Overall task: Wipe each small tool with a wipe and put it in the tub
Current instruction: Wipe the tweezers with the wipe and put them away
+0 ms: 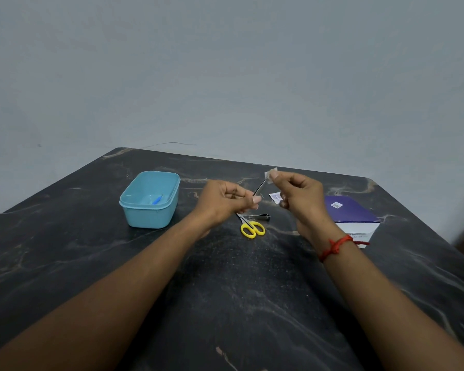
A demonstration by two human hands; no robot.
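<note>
The left hand [225, 202] is held above the dark marbled worktop [225, 290], its fingers curled and its thumb and forefinger pinching the lower end of a thin metal tool [259, 188]. The tool slants up and to the right, and what kind of tool it is cannot be told. The right hand [300, 199] is raised beside the left, its fingertips clamped on a small white wipe [271, 173] that is folded over the tool's upper tip. A red thread [335, 246] is tied round the right wrist.

To the left of the hands a light blue tub [150, 220] stands open on the worktop, well apart from the other things. Inside it, on the bottom, lies one small blue tool [157, 200]; nothing else shows in it.

Below and between the hands, a pair of scissors [252, 228] with yellow handles lies flat on the worktop, with a metal nail clipper [260, 217] just beside its blades. A small white printed sachet [275, 197] lies further back, partly hidden by the right hand. On the right a purple and white box [351, 212] lies on the worktop, its near corner behind the right wrist.
</note>
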